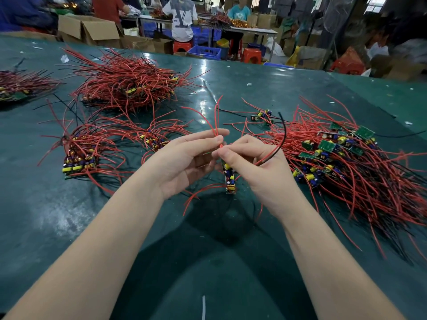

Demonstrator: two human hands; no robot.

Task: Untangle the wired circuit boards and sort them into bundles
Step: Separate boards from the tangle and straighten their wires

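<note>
A narrow circuit board (230, 179) with yellow and blue parts hangs upright between my hands above the green table (69, 215). My left hand (187, 162) pinches its red wires (215, 118) between thumb and forefinger. My right hand (256, 165) pinches the same red wires just below and holds a black wire (283, 135) that curves up over it. A loose tangled heap of boards and red wires (342, 162) lies to the right. A tidier bundle (79, 155) lies at the left, with a smaller one (153, 139) beside it.
A big pile of red-wired boards (129, 86) sits at the back left, another (16, 88) at the far left edge. Two loose boards (262, 116) lie behind my hands. Beyond the table are cardboard boxes (90, 28), blue crates, red stools and seated people.
</note>
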